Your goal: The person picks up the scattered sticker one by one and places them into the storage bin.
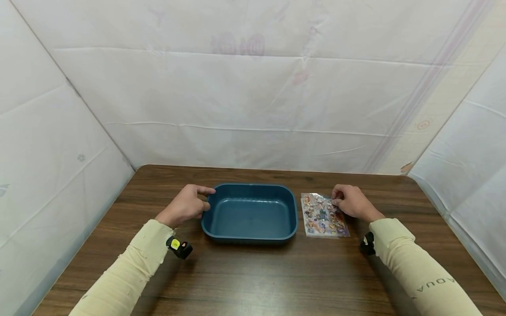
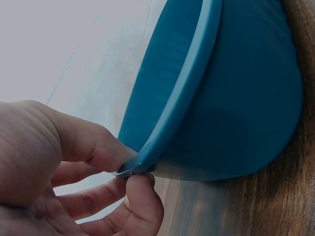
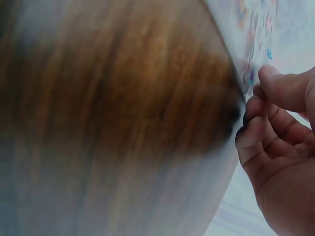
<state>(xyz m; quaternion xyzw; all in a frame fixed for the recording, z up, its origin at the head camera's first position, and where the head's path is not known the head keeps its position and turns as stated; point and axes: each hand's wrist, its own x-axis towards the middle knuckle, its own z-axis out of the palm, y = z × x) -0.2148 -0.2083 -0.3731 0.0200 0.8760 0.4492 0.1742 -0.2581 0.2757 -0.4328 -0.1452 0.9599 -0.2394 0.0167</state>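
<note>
A dark teal plastic tray (image 1: 250, 188) sits in the middle of the brown wooden table (image 1: 253, 276), with nothing in it. My left hand (image 1: 189, 204) pinches the tray's left rim (image 2: 167, 123) between thumb and fingers. To the right of the tray lies a colourful sticker sheet (image 1: 323, 215) in clear wrap. My right hand (image 1: 350, 201) pinches that sheet's right edge (image 3: 248, 73) between thumb and fingertips, with the other fingers curled.
White sheeting (image 1: 253, 87) walls in the table at the back and on both sides. Both arms wear cream sleeves with a small black device (image 1: 179, 247) at each wrist. Bare tabletop stretches in front of the tray.
</note>
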